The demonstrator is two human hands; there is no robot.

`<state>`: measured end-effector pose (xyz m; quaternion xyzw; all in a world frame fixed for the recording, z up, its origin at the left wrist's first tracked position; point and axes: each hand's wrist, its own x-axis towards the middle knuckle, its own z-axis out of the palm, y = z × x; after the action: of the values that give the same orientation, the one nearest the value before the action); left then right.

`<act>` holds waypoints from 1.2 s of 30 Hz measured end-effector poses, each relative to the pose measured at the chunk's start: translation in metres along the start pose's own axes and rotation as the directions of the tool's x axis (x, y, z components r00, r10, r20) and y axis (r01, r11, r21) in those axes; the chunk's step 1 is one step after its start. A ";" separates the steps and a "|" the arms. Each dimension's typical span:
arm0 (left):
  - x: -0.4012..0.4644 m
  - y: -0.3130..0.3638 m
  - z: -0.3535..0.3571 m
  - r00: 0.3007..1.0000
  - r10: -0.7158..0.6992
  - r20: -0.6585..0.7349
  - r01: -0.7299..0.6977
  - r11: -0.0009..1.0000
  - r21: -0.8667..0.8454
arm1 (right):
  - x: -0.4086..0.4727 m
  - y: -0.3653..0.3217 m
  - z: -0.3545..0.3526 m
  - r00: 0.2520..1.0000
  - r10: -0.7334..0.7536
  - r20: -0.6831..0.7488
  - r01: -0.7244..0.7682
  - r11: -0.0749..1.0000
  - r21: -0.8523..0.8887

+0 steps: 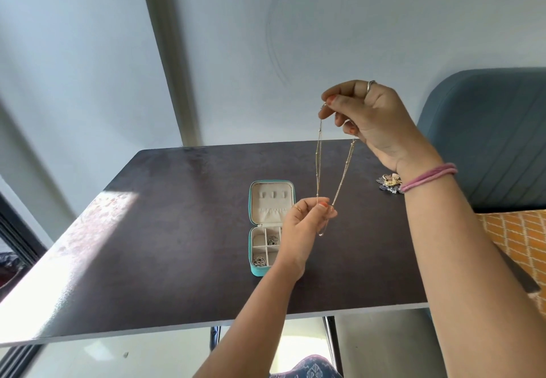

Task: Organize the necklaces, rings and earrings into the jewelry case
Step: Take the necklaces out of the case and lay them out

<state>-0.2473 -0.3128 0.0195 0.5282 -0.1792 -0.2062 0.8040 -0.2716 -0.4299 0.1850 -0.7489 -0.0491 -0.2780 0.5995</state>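
Fingers (331, 102) of the right hand (369, 120) pinch the top of a fine gold necklace (319, 159), while the left hand (307, 224) pinches its lower loop, stretching the chain taut in the air above the dark desk (177, 215). Below and just left sits the open teal jewelry case (254, 271), some compartments already holding pieces. More jewelry (390, 184) waits near the desk's right edge. The chain looks light, limp and tangle-prone, best held near its ends.
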 end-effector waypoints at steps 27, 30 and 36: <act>-0.049 -0.035 0.014 0.967 -0.238 -0.093 0.235 0.971 -0.040 | -0.009 0.069 -0.011 0.990 0.134 -0.046 -0.136 0.990 -0.046; -0.051 -0.036 0.013 0.956 -0.273 -0.107 0.274 0.962 -0.008 | -0.011 0.089 -0.011 0.982 0.179 -0.053 -0.183 0.980 -0.076; -0.049 -0.038 0.010 0.924 -0.363 -0.117 0.372 0.926 0.059 | -0.015 0.126 -0.011 0.958 0.282 -0.046 -0.286 0.944 -0.166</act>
<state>-0.2989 -0.3086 -0.0154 0.5942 -0.0430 -0.3182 0.7374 -0.2365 -0.4712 0.0696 -0.7936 0.0900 -0.2001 0.5675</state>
